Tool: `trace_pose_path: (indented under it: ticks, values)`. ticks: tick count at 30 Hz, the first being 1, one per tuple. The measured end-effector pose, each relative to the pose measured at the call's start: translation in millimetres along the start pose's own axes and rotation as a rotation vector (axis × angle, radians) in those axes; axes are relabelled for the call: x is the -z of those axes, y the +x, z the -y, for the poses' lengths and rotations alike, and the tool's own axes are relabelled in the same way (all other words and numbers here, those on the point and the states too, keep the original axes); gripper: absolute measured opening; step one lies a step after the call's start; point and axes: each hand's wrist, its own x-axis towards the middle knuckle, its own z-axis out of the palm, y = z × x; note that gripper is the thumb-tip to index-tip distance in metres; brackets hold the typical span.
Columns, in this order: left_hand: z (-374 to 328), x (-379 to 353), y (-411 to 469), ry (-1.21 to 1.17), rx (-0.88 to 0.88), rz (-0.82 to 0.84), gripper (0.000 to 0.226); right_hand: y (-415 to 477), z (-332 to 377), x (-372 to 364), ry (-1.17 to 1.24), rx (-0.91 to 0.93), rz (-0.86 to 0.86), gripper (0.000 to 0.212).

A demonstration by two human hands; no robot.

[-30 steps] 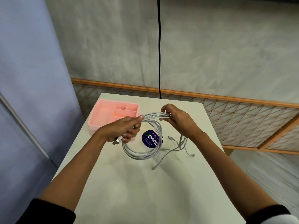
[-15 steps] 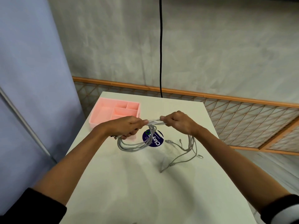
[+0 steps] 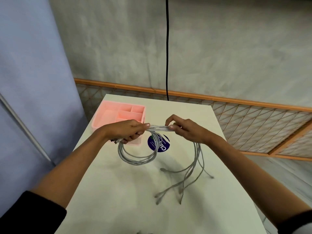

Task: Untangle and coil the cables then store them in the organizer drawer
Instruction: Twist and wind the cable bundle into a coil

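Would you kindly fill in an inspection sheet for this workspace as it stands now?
Surface: white table, with the cables' shadows on it.
Job's things: grey cables, partly coiled, hanging from both hands; pink organizer at the table's far left corner, no cable in it.
Clutter: round blue sticker on the table beside the organizer.
Grippers: left hand grips the coil and a plug; right hand pinches the bundle.
Cables: loose ends trail from the right hand onto the table; black cord hangs down the wall behind.
Surroundings: grey wall, wooden lattice panel, blue curtain at left.
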Motion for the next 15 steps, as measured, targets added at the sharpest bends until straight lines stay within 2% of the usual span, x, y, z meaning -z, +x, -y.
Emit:
trace_pose_path:
  ticks: [3, 5, 8, 11, 14, 15]
  values:
    - [0, 6, 1, -0.04, 0.029, 0.01, 0.045, -6, -11, -10, -0.543, 0.249, -0.24, 0.031]
    - [-2, 8, 1, -0.059, 0.031, 0.016, 0.044, -10, -18, -15, -0.751, 0.359, -0.367, 0.028]
    - [-8, 6, 1, -0.066, 0.012, 0.023, 0.045, -5, -22, -14, -0.921, 0.33, -0.552, 0.018]
    - [-14, 4, 2, -0.052, -0.031, -0.002, 0.045, 3, -20, -15, -0.931, 0.194, -0.608, 0.006]
    - [-20, 10, 2, 0.003, -0.07, -0.04, 0.045, 3, -14, -13, -0.689, 0.051, -0.451, 0.045]
    - [-22, 11, 3, 0.027, -0.083, -0.048, 0.046, 2, -11, -11, -0.604, -0.002, -0.388, 0.051]
